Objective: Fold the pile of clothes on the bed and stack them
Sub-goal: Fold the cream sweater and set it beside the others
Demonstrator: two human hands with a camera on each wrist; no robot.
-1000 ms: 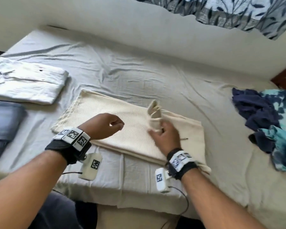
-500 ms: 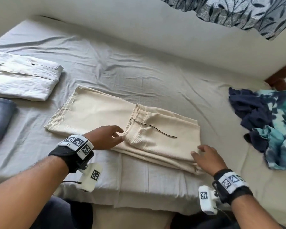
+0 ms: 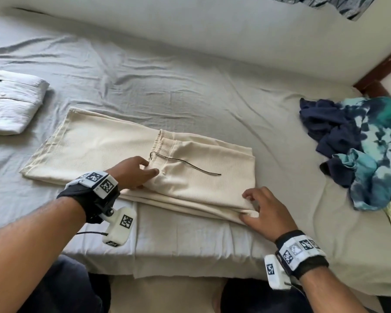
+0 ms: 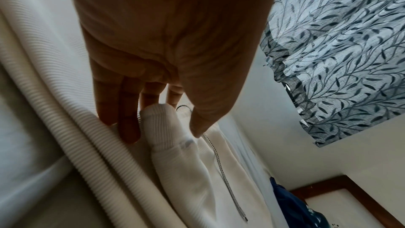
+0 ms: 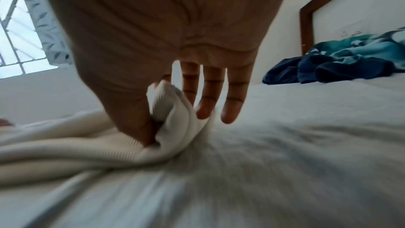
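I have the cream trousers (image 3: 113, 154) lying half-folded near the front edge of the bed (image 3: 190, 91). My left hand (image 3: 133, 172) pinches the waistband end lying mid-garment, while my right hand (image 3: 265, 213) pinches the folded corner at the near right. If I lift unevenly, I judge the layers will slide apart, and the loose black drawstring (image 3: 185, 162) could trail out of the fold. The folded white shirt (image 3: 11, 102) sits well to the left and the unfolded blue and teal clothes (image 3: 359, 150) lie heaped on the right. Nothing lies between either of them and the trousers.
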